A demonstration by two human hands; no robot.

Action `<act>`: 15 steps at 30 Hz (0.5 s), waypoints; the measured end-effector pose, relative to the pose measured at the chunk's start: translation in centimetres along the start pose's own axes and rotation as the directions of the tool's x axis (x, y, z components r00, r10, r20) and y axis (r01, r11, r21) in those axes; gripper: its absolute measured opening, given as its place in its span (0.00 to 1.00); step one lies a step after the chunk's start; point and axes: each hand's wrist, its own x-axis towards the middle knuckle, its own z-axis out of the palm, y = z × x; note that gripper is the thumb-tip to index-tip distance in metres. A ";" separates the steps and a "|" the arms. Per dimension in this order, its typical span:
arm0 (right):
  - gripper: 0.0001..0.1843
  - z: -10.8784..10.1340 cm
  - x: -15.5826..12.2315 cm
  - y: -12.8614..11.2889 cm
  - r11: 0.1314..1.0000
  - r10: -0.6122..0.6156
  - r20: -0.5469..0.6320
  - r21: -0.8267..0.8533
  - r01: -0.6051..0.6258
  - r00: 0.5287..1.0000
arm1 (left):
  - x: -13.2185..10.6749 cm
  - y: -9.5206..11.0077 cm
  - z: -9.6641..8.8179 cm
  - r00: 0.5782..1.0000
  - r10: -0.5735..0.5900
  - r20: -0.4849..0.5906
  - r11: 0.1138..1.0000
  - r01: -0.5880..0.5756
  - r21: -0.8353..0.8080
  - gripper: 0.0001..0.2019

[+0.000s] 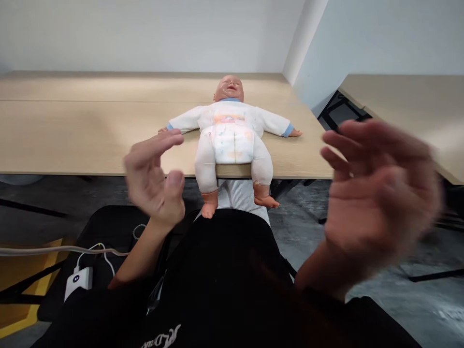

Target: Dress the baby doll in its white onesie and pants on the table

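A baby doll (232,113) lies on its back on the wooden table (90,135), arms spread and legs hanging over the front edge. It wears a white long-sleeved top with blue cuffs and collar. A white printed diaper (234,144) is fastened around its hips. My left hand (155,179) is raised in front of the table, left of the doll's legs, fingers curved and apart from the thumb, holding nothing. On the right, my right hand (377,188) is up in the air, blurred at its edges, fingers loosely bent and empty. Neither hand touches the doll.
A second table (409,106) stands at the right, across a gap with black folding legs. At lower left, a white power bank (79,282) with a cable rests on a black chair (108,217). A white wall (152,34) rises behind the table.
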 end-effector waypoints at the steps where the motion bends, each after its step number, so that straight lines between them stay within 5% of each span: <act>1: 0.13 0.1 0.8 2.1 0.999 0.032 0.059 0.012 -0.033 0.998 | 0.1 -1.1 0.9 0.999 0.028 0.016 1.000 -0.028 0.002 0.15; 3: 0.13 -0.2 2.5 7.0 0.998 0.068 0.066 -0.010 -0.067 0.996 | 0.4 -4.0 2.0 0.988 -0.104 0.111 0.992 0.095 0.084 0.14; 8: 0.16 -1.1 4.4 18.0 0.894 0.230 -0.015 -0.391 -0.217 0.973 | 0.5 -11.4 2.8 0.896 -0.416 0.155 0.894 0.372 0.250 0.21; 11: 0.17 -1.2 4.3 20.7 0.739 0.239 0.034 -0.654 -0.159 0.970 | 0.4 -12.8 2.6 0.841 -0.495 0.217 0.852 0.422 0.309 0.18; 15: 0.19 -1.0 5.2 21.6 0.591 0.292 0.252 -0.806 0.032 0.923 | 0.6 -12.3 2.4 0.798 -0.545 0.256 0.820 0.444 0.361 0.15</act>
